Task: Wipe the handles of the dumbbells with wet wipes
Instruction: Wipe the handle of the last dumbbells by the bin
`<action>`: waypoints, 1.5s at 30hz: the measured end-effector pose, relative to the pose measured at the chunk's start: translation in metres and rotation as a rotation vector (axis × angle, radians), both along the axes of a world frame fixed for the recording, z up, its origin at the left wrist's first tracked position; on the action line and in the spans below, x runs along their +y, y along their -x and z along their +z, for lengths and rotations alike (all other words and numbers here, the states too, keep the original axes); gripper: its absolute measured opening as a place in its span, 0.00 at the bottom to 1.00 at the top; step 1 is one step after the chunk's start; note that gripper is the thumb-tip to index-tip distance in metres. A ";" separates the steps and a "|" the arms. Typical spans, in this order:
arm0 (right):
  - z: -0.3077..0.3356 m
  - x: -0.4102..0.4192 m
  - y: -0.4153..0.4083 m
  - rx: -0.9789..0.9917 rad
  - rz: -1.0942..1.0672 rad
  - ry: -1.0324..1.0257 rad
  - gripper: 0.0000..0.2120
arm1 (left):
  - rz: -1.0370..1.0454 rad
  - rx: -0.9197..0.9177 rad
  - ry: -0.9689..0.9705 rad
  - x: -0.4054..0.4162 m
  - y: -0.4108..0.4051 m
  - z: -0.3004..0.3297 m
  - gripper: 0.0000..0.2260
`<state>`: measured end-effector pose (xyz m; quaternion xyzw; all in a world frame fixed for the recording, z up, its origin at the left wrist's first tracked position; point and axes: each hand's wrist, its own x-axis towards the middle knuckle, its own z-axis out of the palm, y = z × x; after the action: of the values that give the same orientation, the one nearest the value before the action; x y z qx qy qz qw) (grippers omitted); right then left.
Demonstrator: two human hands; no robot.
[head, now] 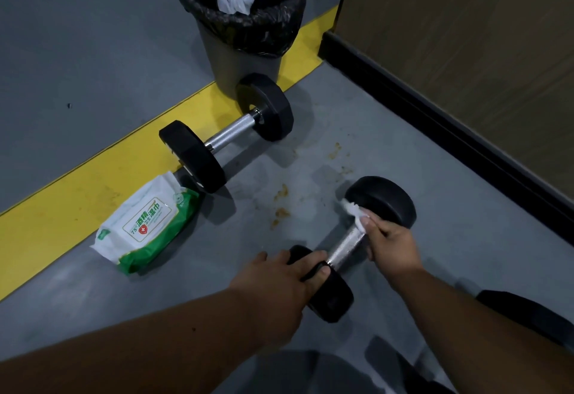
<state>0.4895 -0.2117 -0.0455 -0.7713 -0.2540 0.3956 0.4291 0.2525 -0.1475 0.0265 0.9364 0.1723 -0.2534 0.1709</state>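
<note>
Hands: two (279,282) (393,246); dumbbells: two (351,241) (228,132); one wipe (357,212).

A grey bin (245,58) with a black liner (270,30) stands well beyond the fingers (307,261), on a yellow floor stripe (62,207) that runs off to their left. Brown stains (281,207) mark the grey floor (93,52) just ahead of the fingers. A black skirting board (435,120) runs past on their right.

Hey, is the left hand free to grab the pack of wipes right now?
Probably not right away: the left hand is steadying the near dumbbell. Once it lets go, nothing on the floor blocks its way to the pack of wipes.
</note>
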 end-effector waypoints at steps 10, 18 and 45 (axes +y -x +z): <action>0.004 -0.015 0.033 0.093 0.437 0.173 0.09 | 0.003 -0.051 0.002 -0.002 -0.004 -0.002 0.31; 0.005 0.000 0.002 -0.145 0.001 0.203 0.10 | -0.155 -0.269 -0.066 -0.005 -0.012 -0.022 0.22; 0.000 -0.059 0.019 0.112 0.111 0.063 0.07 | -0.279 -0.752 0.105 -0.017 -0.027 -0.055 0.18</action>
<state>0.4707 -0.2703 -0.0460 -0.7456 -0.2596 0.4693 0.3956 0.2800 -0.1647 -0.0287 0.9682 -0.0441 0.0778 0.2339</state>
